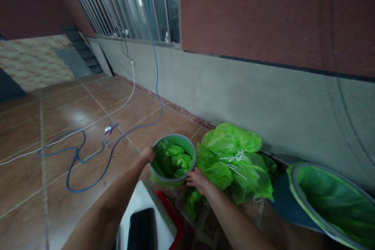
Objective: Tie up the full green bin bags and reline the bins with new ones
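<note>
Bin (175, 136): round, grey-rimmed, sitting just below mid-view and serving as dial centre, twelve pointing up the view; its base is hiding, so its footing is not showing.
Green film (175, 156): lying bunched inside the bin; it could be spilling if the mouth is leaning too far.
Left hand (149, 154): holding the rim at nine o'clock, grip wrapping the edge.
Right hand (199, 179): holding the rim at four o'clock, grip looking shallower, mostly fingers; a slip could be starting here, caused by fingers catching loose plastic.
Liner skirt (164, 182): hanging below the rim at seven o'clock; it could be tearing if both hands are pulling unevenly.
Green bags (231, 140): crowding three o'clock, right beside the bin, white ties (238, 157) sticking out; these could be snagging thin plastic.
Black phone (141, 228): lying on a white box (161, 218) at seven o'clock, between the forearms; a swinging elbow could be knocking it off.
Lined tub (331, 191): gaping between three and four, well apart from the bin.
Blue hose (140, 126): looping over the floor (70, 101) at nine o'clock; it could be tripping a careless foot.
</note>
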Motion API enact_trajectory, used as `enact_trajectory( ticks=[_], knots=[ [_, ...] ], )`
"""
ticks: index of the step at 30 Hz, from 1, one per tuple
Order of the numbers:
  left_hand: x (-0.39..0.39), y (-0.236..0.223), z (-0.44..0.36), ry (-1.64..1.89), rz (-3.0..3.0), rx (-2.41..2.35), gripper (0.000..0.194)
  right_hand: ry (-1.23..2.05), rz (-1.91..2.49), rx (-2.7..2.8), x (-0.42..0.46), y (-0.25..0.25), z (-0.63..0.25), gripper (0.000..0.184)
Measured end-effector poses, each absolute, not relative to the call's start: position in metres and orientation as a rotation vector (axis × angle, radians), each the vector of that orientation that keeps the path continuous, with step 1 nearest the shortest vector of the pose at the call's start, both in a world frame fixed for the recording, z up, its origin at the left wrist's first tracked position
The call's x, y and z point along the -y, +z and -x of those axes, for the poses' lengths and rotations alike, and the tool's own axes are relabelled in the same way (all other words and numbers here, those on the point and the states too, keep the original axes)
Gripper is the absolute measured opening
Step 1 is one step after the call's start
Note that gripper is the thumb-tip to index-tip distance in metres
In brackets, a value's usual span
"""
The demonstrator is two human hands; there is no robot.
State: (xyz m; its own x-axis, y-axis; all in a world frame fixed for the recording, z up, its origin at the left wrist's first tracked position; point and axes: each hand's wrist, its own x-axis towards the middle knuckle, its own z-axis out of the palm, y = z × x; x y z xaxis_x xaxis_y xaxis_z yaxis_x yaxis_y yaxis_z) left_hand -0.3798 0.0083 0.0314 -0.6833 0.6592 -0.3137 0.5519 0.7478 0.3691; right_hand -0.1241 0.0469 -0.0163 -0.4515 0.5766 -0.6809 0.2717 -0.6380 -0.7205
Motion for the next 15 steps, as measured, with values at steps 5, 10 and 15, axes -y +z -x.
enact_trajectory(
  ticks=[5,10,15],
  knots=[
    [-0.015,0.11,0.366,0.157,-1.144,-2.554,0.02,2.101,1.49,1.179,-0.045,0.027,0.101,0.015],
    [0.005,0.197,0.295,0.038,-1.61,-2.529,0.028,1.779,1.544,1.275,-0.036,0.092,0.027,0.027],
    [0.017,0.22,0.186,0.097,-1.728,-2.458,0.032,1.48,1.817,1.355,-0.016,0.123,-0.078,0.026]
  ],
)
